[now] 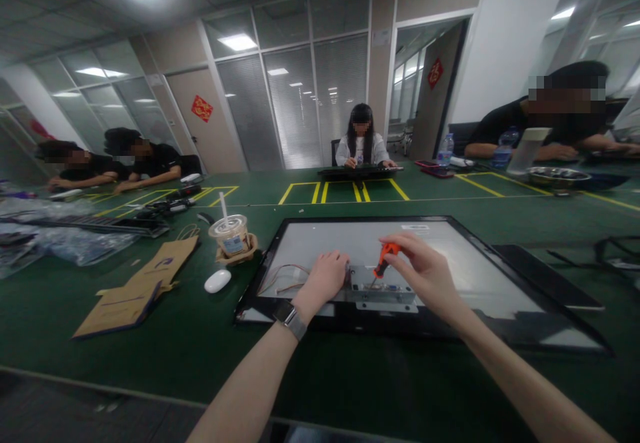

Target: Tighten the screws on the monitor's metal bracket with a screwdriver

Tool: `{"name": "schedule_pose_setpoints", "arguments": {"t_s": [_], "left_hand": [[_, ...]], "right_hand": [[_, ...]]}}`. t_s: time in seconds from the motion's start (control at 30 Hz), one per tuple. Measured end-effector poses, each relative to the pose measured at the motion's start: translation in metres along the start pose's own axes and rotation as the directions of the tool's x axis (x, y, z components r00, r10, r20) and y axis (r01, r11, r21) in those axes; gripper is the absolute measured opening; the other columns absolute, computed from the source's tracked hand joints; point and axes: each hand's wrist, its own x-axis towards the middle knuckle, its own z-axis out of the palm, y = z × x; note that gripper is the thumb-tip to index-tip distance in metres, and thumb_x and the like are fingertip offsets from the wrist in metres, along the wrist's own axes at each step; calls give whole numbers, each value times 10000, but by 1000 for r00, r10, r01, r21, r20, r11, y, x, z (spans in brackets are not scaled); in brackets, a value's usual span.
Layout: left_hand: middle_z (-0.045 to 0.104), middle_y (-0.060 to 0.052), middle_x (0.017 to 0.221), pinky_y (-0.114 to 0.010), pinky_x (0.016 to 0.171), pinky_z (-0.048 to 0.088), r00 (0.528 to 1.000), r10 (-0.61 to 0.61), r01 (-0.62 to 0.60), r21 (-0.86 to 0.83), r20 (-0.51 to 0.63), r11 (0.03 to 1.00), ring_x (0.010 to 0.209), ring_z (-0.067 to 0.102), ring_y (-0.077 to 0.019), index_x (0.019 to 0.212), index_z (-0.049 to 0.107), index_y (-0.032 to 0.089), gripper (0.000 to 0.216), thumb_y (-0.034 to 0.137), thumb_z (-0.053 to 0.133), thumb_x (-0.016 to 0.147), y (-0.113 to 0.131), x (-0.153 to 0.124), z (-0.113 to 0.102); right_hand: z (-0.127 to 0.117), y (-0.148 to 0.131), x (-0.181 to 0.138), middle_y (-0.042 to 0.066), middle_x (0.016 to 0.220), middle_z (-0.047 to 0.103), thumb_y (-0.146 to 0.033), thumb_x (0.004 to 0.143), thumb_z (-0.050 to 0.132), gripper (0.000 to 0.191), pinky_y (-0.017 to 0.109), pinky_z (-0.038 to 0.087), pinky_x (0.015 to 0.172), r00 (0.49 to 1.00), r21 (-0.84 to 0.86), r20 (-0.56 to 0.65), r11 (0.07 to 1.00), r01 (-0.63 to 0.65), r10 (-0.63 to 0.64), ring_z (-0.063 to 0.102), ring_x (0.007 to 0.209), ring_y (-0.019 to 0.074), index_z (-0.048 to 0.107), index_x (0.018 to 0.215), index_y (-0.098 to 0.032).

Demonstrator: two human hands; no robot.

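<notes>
On a green table point(175, 363), from left to right, brown paper packaging point(117, 308), one white mouse point(217, 281) and one lidded cup point(231, 242) are placed beside one flat panel point(295, 240). One metal bracket point(383, 298), located near the panel's front edge, is partly blocked from view at its left end by the left hand point(325, 276), whose grip cannot be told. One orange-and-black screwdriver point(386, 259) is clamped between the fingers of the right hand point(425, 266), its tip directed down at the bracket, and one black slab point(545, 276) is positioned at far right.
</notes>
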Motion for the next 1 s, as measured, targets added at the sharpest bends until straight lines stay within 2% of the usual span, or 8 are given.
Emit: {"name": "schedule_pose_setpoints", "arguments": {"t_s": [0.13, 0.23, 0.33, 0.43, 0.53, 0.73, 0.93, 1.0], "left_hand": [[604, -96, 1130, -353, 905, 442, 1000, -11, 11, 3, 26, 1000, 1040, 579, -216, 1162, 559, 183, 273, 148, 354, 984, 1, 1, -3], [611, -91, 1116, -351, 899, 444, 1000, -10, 10, 5, 11, 1000, 1028, 584, -216, 1145, 565, 182, 269, 142, 357, 979, 1, 1, -2], [616, -85, 1096, -353, 896, 447, 1000, -3, 3, 5, -7, 1000, 1017, 587, -218, 1121, 575, 182, 261, 141, 363, 974, 0, 1, 1], [613, -87, 1099, -356, 904, 446, 1000, 1, -1, 7, -10, 1000, 1033, 583, -218, 1148, 565, 185, 273, 141, 360, 973, -1, 1, 3], [611, -93, 1117, -359, 916, 443, 1000, 6, -6, 10, -9, 1000, 1043, 579, -216, 1164, 558, 183, 283, 147, 349, 977, -2, 2, 5], [614, -88, 1096, -359, 888, 455, 999, 13, -13, 10, -37, 1000, 1008, 584, -222, 1141, 569, 176, 277, 142, 352, 972, -3, 2, 7], [612, -93, 1115, -367, 905, 450, 1000, 12, -12, 1, -16, 1000, 1032, 585, -228, 1157, 570, 174, 278, 148, 360, 975, -2, 1, 4], [612, -94, 1118, -371, 916, 445, 1000, 12, -12, 0, -12, 1000, 1045, 583, -228, 1166, 566, 177, 284, 145, 356, 976, -1, 1, 2]], "right_hand": [[7, -2, -2, 48, 836, 626, -312, 771, 760, 120, 395, 524, 717, 996, 26, -88, 1000, 12, -10, 622, 788, 227, 729, 870, -253], [9, -7, -4, 45, 837, 605, -320, 816, 716, 87, 367, 520, 691, 995, 79, -94, 997, -14, 21, 611, 774, 208, 729, 863, -248], [5, -6, -4, 54, 881, 628, -337, 906, 602, 168, 345, 531, 689, 994, 161, -10, 981, -104, 107, 633, 784, 195, 736, 948, -246], [0, 3, -3, 61, 952, 709, -369, 931, 567, 262, 390, 544, 821, 981, 212, 75, 959, -189, 177, 675, 893, 220, 700, 1123, -251], [-2, 13, -1, 64, 991, 735, -410, 924, 574, 243, 429, 540, 883, 974, 286, 70, 931, -227, 216, 684, 941, 231, 700, 1050, -245], [-1, 17, 1, 45, 935, 744, -442, 761, 766, 238, 414, 558, 848, 930, 439, 63, 827, -353, 363, 695, 912, 233, 747, 918, -263], [0, 10, -1, 67, 1020, 750, -405, 894, 619, 321, 434, 544, 893, 968, 295, 61, 922, -250, 243, 690, 966, 229, 685, 1172, -261], [1, 8, -2, 78, 1079, 739, -381, 930, 567, 291, 442, 531, 929, 979, 255, 62, 946, -202, 192, 683, 1021, 235, 660, 1178, -260]]}}
